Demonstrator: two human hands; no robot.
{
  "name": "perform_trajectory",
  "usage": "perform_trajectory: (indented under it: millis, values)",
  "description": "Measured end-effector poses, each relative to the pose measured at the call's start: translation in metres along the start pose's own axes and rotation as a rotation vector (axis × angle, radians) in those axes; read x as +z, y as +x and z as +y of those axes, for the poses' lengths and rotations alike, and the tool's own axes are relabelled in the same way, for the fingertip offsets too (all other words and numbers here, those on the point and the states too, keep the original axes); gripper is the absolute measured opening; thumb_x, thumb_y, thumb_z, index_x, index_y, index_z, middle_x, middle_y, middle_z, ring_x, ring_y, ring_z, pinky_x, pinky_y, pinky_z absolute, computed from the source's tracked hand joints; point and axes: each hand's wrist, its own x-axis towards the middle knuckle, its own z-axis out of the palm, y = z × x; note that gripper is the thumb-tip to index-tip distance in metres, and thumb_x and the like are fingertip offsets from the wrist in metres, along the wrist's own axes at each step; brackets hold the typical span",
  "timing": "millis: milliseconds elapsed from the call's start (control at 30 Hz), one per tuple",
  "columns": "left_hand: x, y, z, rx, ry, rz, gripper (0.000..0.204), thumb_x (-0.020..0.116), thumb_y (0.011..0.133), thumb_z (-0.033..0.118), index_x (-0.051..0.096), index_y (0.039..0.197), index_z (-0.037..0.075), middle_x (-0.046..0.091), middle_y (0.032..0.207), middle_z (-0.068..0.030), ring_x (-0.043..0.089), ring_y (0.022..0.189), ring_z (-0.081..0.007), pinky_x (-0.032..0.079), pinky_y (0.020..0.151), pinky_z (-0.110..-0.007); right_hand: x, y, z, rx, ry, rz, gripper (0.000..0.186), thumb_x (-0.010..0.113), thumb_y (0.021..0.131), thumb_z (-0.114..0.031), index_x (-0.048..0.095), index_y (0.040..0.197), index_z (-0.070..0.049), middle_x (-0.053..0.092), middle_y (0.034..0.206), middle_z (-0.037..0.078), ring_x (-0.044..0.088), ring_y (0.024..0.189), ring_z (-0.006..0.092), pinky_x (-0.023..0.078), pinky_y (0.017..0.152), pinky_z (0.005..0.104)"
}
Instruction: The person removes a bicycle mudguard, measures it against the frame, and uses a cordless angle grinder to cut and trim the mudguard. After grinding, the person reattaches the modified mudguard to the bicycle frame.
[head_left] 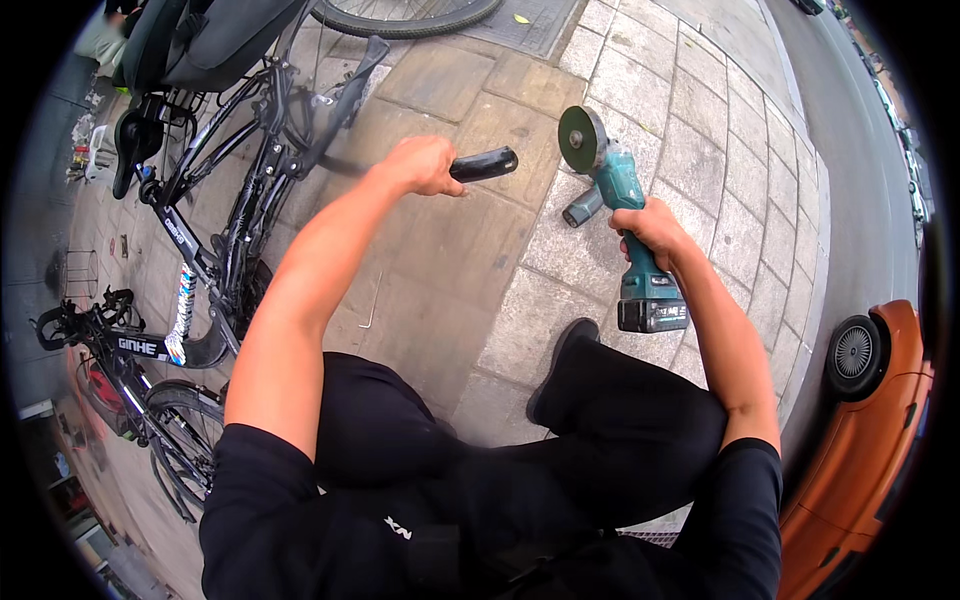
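My left hand (425, 167) is closed around a black curved mudguard-like piece (487, 164), whose channel-shaped end sticks out to the right. A dark strip also shows left of the hand; whether it is the same piece I cannot tell. In my right hand (653, 228) is a teal cordless angle grinder (622, 182), gripped around its body. Its cutting disc (580, 140) points up and away, and a black battery (652, 314) sits at the near end. Just beyond my right hand lies a grey-green cylindrical object (583, 207), partly hidden by the grinder.
Black bicycles (190, 230) stand along the left, with a saddle (135, 150) and a dark seat (215, 50). A thin L-shaped hex key (371, 305) lies on the paving (430, 260). A bicycle wheel (405, 30) is at the top. An orange car (865, 440) stands at the right, by the road.
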Motion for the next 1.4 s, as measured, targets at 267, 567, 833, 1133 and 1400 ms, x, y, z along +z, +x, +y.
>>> perform_trajectory:
  millis: [267, 567, 833, 1133, 1400]
  values:
    - [-0.009, -0.006, 0.011, -0.003, 0.053, 0.003, 0.072, 0.076, 0.078, 0.078, 0.079, 0.09, 0.006, 0.076, 0.086, -0.0188, 0.074, 0.089, -0.0386, 0.056, 0.082, -0.05, 0.031, 0.013, -0.01, 0.012, 0.059, -0.12, 0.024, 0.079, 0.081, -0.012, 0.062, 0.091, 0.0, 0.06, 0.076, 0.008, 0.06, 0.056, 0.0183, 0.052, 0.045, 0.0369]
    - [-0.003, -0.006, 0.007, 0.033, 0.078, 0.001, 0.074, 0.071, 0.083, 0.076, 0.077, 0.089, 0.003, 0.073, 0.081, -0.0217, 0.072, 0.085, -0.0414, 0.055, 0.079, -0.051, 0.045, 0.011, -0.031, -0.027, -0.087, -0.075, 0.021, 0.076, 0.078, -0.011, 0.06, 0.086, 0.0, 0.06, 0.071, 0.009, 0.059, 0.053, 0.0186, 0.05, 0.044, 0.0373]
    - [-0.002, -0.005, 0.009, 0.01, 0.07, -0.019, 0.073, 0.071, 0.084, 0.075, 0.077, 0.085, 0.001, 0.073, 0.081, -0.0212, 0.072, 0.084, -0.0411, 0.055, 0.078, -0.05, 0.043, 0.011, -0.031, -0.015, -0.127, -0.083, 0.029, 0.078, 0.079, -0.014, 0.061, 0.094, 0.005, 0.062, 0.079, 0.011, 0.061, 0.057, 0.0202, 0.052, 0.046, 0.0396]
    - [0.0, -0.004, 0.01, 0.013, 0.078, -0.008, 0.074, 0.071, 0.084, 0.075, 0.076, 0.085, 0.001, 0.073, 0.081, -0.0221, 0.073, 0.085, -0.0412, 0.055, 0.079, -0.05, 0.043, 0.02, -0.024, -0.027, -0.141, -0.096, 0.028, 0.079, 0.08, -0.015, 0.062, 0.089, 0.005, 0.063, 0.077, 0.011, 0.062, 0.057, 0.0202, 0.052, 0.047, 0.0388]
    - [-0.001, -0.003, 0.011, 0.012, 0.099, -0.02, 0.074, 0.07, 0.085, 0.075, 0.077, 0.087, 0.001, 0.074, 0.085, -0.0222, 0.073, 0.088, -0.0411, 0.056, 0.081, -0.05, 0.044, 0.014, -0.028, -0.026, -0.147, -0.078, 0.026, 0.079, 0.08, -0.015, 0.064, 0.086, 0.005, 0.063, 0.076, 0.011, 0.062, 0.056, 0.0202, 0.052, 0.047, 0.038]
